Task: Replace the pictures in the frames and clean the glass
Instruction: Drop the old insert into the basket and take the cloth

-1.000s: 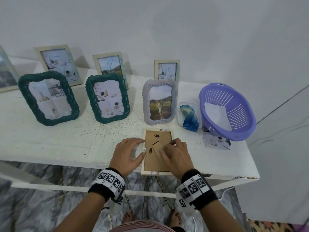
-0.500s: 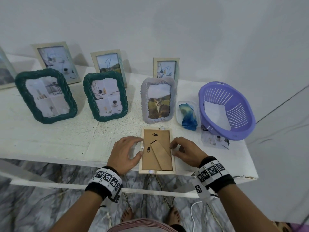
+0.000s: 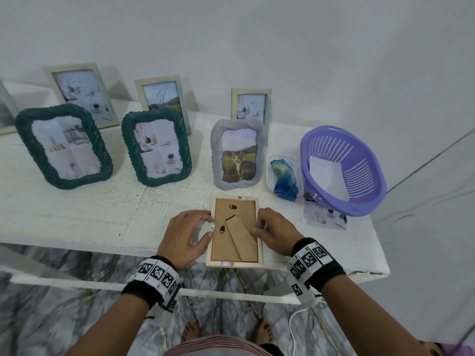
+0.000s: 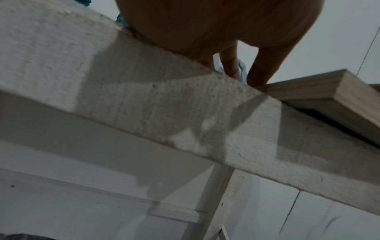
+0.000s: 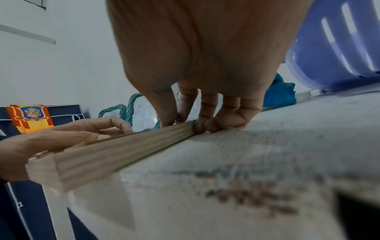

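A light wooden picture frame (image 3: 235, 232) lies face down at the front edge of the white table (image 3: 77, 214), its brown backing and folded stand facing up. My left hand (image 3: 187, 232) grips the frame's left edge with curled fingers, the thumb against the side. My right hand (image 3: 275, 232) grips the right edge. In the right wrist view its thumb and forefinger pinch the top of the frame (image 5: 115, 154) and the other fingers curl against its side. The left wrist view shows a fingertip touching the frame's corner (image 4: 308, 91). The glass side is hidden underneath.
Two green rope frames (image 3: 64, 147) (image 3: 156, 147) and a grey frame with a cat picture (image 3: 237, 155) stand behind, with several pale frames along the wall. A blue cloth (image 3: 284, 178) lies in a clear tub, beside a purple basket (image 3: 344, 170) and a loose print (image 3: 323, 214).
My right hand slid off the middle of the backing to the frame's right edge, uncovering the stand. The left hand stayed on the left edge.
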`<state>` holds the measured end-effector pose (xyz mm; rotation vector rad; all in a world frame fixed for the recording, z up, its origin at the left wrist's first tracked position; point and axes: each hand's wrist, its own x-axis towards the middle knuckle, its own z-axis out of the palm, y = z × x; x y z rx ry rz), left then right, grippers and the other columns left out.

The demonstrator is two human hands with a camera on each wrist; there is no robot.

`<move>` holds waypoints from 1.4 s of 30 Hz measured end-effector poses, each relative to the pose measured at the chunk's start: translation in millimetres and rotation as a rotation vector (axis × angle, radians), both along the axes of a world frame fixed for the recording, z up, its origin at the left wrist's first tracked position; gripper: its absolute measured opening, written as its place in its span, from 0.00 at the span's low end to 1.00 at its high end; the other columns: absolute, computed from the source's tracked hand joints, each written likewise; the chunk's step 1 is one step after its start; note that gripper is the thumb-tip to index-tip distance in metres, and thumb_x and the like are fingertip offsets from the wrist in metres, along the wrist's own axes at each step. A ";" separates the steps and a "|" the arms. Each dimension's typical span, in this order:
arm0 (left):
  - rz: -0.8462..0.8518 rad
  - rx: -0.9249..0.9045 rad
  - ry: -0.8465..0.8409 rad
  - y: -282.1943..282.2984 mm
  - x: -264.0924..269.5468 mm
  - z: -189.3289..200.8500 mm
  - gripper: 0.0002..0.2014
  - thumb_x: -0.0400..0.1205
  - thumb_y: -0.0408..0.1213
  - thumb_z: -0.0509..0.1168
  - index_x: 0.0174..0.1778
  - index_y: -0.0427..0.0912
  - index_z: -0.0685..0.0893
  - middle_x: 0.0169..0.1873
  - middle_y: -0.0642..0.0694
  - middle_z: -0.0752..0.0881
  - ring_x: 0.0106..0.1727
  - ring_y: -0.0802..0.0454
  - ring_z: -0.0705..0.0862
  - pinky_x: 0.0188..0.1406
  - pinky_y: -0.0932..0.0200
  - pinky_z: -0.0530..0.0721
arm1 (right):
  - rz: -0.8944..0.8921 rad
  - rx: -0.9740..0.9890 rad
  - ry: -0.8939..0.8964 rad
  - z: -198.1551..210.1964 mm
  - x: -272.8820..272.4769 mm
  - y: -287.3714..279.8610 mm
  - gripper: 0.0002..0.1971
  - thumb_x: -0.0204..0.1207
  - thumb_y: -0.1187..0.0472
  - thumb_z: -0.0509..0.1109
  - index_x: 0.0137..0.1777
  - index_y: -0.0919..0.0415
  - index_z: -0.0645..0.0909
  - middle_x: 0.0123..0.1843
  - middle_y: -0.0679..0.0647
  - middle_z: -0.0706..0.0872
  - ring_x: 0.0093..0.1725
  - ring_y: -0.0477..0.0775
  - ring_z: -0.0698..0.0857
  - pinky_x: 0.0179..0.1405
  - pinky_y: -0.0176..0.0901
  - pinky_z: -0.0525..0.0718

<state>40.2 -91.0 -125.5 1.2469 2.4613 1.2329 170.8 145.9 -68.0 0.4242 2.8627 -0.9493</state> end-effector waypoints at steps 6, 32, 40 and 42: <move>-0.030 -0.081 0.025 2.9 -1.0 1.6 0.12 0.78 0.54 0.60 0.56 0.68 0.82 0.62 0.64 0.79 0.67 0.59 0.74 0.63 0.49 0.69 | -0.008 -0.002 0.027 -0.6 0.4 -0.9 0.10 0.76 0.56 0.71 0.41 0.58 0.73 0.43 0.51 0.78 0.42 0.53 0.76 0.43 0.48 0.77; -0.020 -0.095 0.034 2.7 -0.7 -0.3 0.18 0.81 0.56 0.58 0.65 0.59 0.80 0.64 0.67 0.77 0.69 0.60 0.73 0.65 0.51 0.69 | 0.020 0.270 -0.041 9.3 -42.8 -7.4 0.23 0.79 0.63 0.61 0.74 0.63 0.73 0.61 0.65 0.72 0.58 0.67 0.75 0.59 0.54 0.77; -0.026 -0.121 0.047 3.3 -1.3 -1.1 0.18 0.81 0.57 0.57 0.65 0.60 0.79 0.65 0.67 0.76 0.70 0.61 0.71 0.66 0.55 0.65 | 0.012 0.185 -0.056 5.2 -34.0 -6.7 0.22 0.76 0.68 0.65 0.71 0.57 0.79 0.65 0.62 0.70 0.61 0.66 0.72 0.64 0.49 0.71; -0.023 -0.120 0.046 3.5 -1.6 -1.6 0.18 0.81 0.56 0.58 0.66 0.60 0.79 0.65 0.66 0.77 0.70 0.60 0.71 0.66 0.54 0.66 | -0.008 0.125 -0.043 1.7 -34.1 -2.4 0.23 0.77 0.67 0.65 0.72 0.52 0.79 0.65 0.61 0.70 0.62 0.67 0.73 0.69 0.53 0.72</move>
